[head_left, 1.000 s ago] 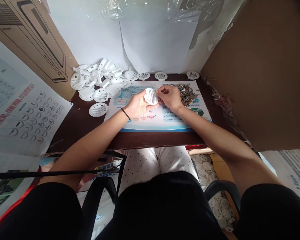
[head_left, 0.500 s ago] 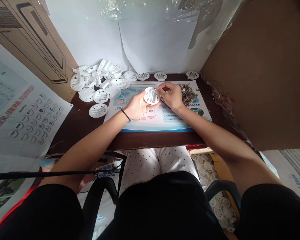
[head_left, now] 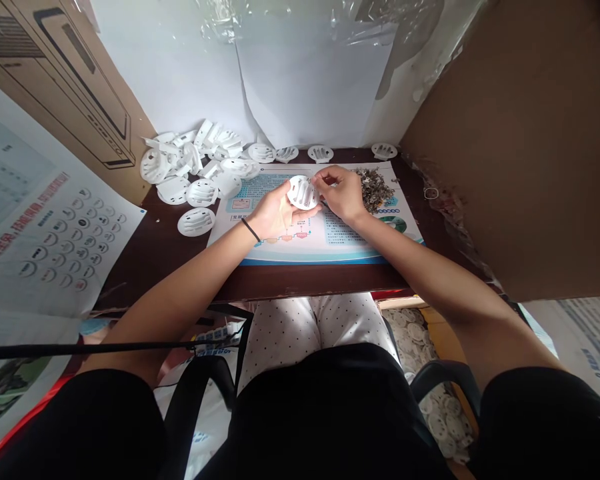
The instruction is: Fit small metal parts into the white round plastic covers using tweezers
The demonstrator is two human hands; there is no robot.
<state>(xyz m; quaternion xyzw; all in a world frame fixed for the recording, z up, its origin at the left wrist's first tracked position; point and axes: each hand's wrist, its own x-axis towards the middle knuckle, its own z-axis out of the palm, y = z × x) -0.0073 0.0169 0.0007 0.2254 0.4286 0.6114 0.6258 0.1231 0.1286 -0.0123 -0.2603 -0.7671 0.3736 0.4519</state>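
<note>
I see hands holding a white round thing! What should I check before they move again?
1. Left hand holds the white slotted disc: ok.
2. Right hand's fingers are at the disc's rim: ok.
3. Something tiny pinched in those fingers: cannot tell.
4. Pile of grey metal bits lies beside the right hand, on the printed sheet: ok.
5. Spare white discs lie to the left, apart from the hands: ok.

Dark wooden desk (head_left: 150,260), printed blue-and-white sheet (head_left: 350,247) on it; brown cardboard panel (head_left: 530,147) at right, dotted poster (head_left: 65,247) at left.
</note>
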